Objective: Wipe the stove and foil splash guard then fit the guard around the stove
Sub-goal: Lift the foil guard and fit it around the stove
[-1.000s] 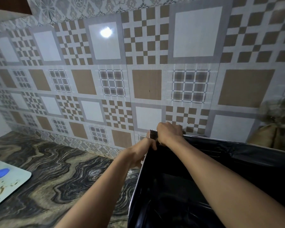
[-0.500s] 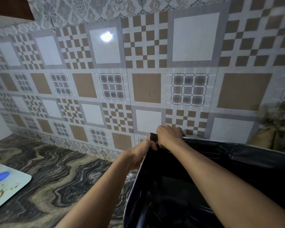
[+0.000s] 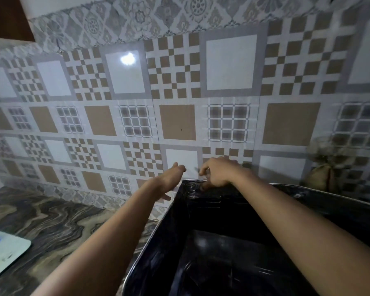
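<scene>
Guard (image 3: 179,242) upright, bent at corner, running along wall; right hand (image 3: 218,174) pinching corner, left hand (image 3: 169,178) spread wide.

Both arms reach forward: left hand (image 3: 169,180) flat with straight fingers, right hand (image 3: 217,173) curled, fingertips pointing down.
</scene>
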Available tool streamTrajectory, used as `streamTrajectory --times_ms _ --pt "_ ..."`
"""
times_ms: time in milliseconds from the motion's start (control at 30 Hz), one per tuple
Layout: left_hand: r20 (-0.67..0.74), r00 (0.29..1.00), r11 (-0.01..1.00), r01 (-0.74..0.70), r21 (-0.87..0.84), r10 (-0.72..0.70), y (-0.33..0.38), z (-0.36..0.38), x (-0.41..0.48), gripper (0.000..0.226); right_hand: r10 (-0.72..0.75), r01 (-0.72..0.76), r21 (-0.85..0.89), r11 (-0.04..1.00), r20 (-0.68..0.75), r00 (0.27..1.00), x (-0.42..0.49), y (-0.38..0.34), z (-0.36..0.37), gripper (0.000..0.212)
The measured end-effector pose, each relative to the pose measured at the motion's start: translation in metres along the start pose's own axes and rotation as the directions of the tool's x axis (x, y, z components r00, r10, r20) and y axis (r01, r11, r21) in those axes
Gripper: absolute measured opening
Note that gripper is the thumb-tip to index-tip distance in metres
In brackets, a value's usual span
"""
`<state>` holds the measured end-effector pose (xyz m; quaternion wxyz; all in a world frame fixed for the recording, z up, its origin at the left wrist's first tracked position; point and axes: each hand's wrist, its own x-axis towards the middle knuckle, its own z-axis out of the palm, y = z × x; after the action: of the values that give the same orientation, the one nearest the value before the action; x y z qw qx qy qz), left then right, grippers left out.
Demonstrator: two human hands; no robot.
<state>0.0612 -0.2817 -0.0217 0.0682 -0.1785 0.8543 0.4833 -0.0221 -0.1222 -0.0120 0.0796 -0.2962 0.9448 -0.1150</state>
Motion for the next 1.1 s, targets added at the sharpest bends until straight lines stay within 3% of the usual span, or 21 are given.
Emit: streamTrajectory --times_ms 100,167,267,400,600,1100 --pt "-0.105 0.990 0.993 -0.089 0.081 0.098 0.017 0.002 0.008 0.062 -0.017 0.020 0.104 0.994 -0.024 1.000 -0.013 0.022 -0.018 0.034" --pt "-0.133 0.969 0.952 -0.167 0.257 0.207 0.029 0.008 0.013 0.061 -0.005 0.013 0.097 0.995 -0.086 0.996 -0.022 0.040 -0.027 0.024" --pt "-0.116 0.910 0.799 -0.283 0.531 0.399 0.047 0.025 0.016 0.040 0.019 -0.013 0.047 0.999 -0.119 0.993 -0.037 0.063 -0.034 0.022" --pt "-0.015 0.910 0.609 -0.265 0.748 0.414 0.060 0.050 0.023 0.019 0.030 -0.023 0.055 0.998 -0.133 0.991 -0.052 0.083 -0.024 0.016" --pt "-0.003 0.884 0.506 -0.265 0.821 0.468 0.057 0.065 0.030 0.014 -0.028 0.040 0.044 0.998 -0.238 0.971 -0.053 0.095 -0.002 0.010" --pt "-0.060 0.851 0.495 -0.245 0.834 0.522 0.031 0.030 0.026 0.018 -0.079 0.082 0.002 0.997 -0.237 0.968 -0.055 0.090 -0.001 0.014"
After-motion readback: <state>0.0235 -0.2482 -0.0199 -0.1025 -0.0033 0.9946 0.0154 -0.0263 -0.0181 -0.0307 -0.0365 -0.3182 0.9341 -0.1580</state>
